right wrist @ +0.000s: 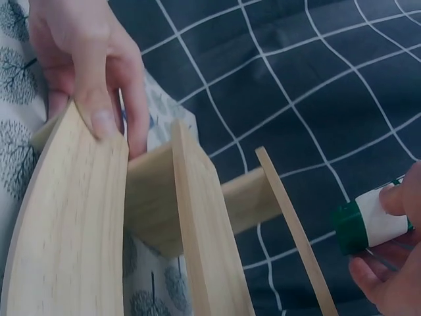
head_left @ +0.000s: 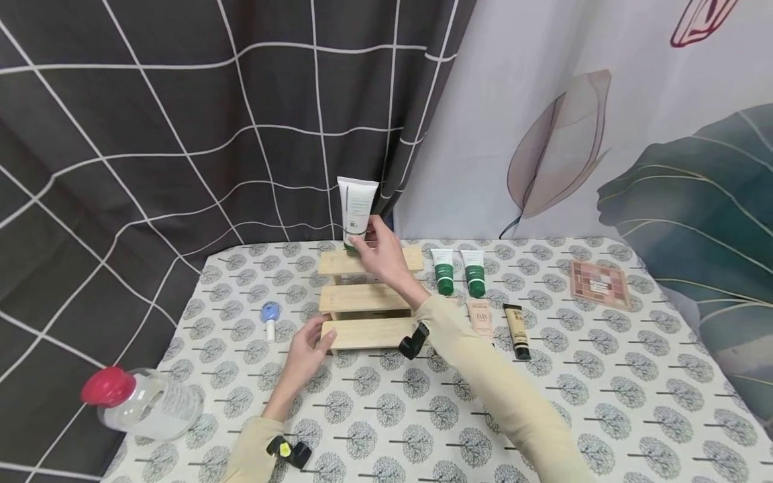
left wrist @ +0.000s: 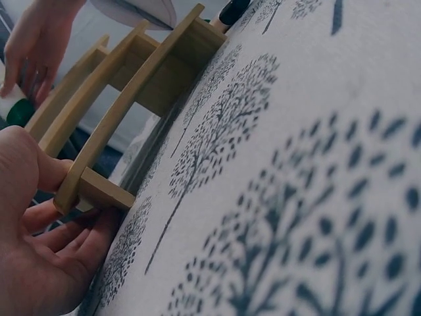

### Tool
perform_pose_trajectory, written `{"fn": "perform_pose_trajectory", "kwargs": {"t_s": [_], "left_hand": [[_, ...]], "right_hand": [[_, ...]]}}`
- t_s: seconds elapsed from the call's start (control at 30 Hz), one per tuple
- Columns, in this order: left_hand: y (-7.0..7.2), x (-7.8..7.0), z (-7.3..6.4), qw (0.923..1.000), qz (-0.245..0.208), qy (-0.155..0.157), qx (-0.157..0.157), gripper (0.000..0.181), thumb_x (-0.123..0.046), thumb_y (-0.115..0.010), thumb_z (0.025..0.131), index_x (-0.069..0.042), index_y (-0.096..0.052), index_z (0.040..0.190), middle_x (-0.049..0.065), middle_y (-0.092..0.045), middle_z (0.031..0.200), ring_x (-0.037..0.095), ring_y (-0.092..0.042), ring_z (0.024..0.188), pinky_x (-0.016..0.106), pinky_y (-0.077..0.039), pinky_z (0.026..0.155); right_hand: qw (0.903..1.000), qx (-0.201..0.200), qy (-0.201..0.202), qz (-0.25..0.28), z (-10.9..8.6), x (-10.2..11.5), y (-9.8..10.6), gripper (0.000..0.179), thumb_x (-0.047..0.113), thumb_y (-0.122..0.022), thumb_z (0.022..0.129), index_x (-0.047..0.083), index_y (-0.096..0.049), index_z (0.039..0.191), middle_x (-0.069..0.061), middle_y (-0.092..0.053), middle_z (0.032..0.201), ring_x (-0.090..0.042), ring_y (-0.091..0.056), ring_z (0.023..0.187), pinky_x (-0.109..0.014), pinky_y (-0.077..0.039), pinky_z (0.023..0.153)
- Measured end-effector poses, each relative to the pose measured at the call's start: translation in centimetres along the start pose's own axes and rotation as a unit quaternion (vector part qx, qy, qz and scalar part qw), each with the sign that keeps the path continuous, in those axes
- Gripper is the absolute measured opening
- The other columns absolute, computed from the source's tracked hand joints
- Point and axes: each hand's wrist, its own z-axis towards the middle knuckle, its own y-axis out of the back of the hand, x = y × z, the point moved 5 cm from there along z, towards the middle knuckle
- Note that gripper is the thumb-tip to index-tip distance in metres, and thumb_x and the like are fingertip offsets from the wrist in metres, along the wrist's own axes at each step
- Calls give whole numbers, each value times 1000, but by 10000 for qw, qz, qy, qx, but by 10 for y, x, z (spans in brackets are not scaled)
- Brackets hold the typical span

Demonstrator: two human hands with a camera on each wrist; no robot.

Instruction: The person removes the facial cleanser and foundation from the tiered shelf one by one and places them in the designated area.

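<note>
A three-tier wooden rack [head_left: 370, 334] stands on the patterned cloth. My left hand [head_left: 304, 354] grips the left end of its lowest step, with the thumb on the front board, as the right wrist view also shows. My right hand [head_left: 386, 256] pinches a white squeeze tube [head_left: 357, 206] near its green cap [right wrist: 350, 228]. The tube is upright, cap down, by the left part of the top step; in the right wrist view a gap shows between cap and board. Two similar white-and-green tubes [head_left: 443, 272] lie right of the rack.
A pink BB cream tube [head_left: 481, 318] and a gold tube with black cap [head_left: 517, 331] lie at the right, near a palette [head_left: 600, 284]. At left are a blue-topped small item [head_left: 270, 312] and a clear bottle with red cap [head_left: 153, 406]. Curtains hang behind.
</note>
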Motion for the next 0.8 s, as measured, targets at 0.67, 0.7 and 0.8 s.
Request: {"fn": "perform_pose_trajectory", "kwargs": {"t_s": [0.67,0.7,0.8], "left_hand": [[1,-3,-1,10000,-85,18,40,46,-16,-63,99,-4,-52,143,23,-49,151,40,-48,141,50,-38,122],[1,-3,-2,9999,-94,12,52,46,-17,-63,100,-4,-52,143,23,-49,151,41,-48,141,50,-37,122],[0,-4,-2,9999,-143,2,70,46,-16,-62,100,-3,-52,142,24,-48,152,41,-47,141,49,-36,124]], "right_hand": [[9975,-691,-134,64,-6,-33,64,41,19,-61,101,2,-50,137,-20,-62,132,-34,-62,122,-42,-54,108],[9971,-756,-121,45,-7,-35,68,41,18,-62,100,2,-50,136,-21,-62,131,-34,-63,121,-42,-54,108],[9959,-889,-141,13,-9,-41,80,40,16,-61,100,1,-50,136,-22,-63,130,-35,-64,120,-43,-55,107]]}}
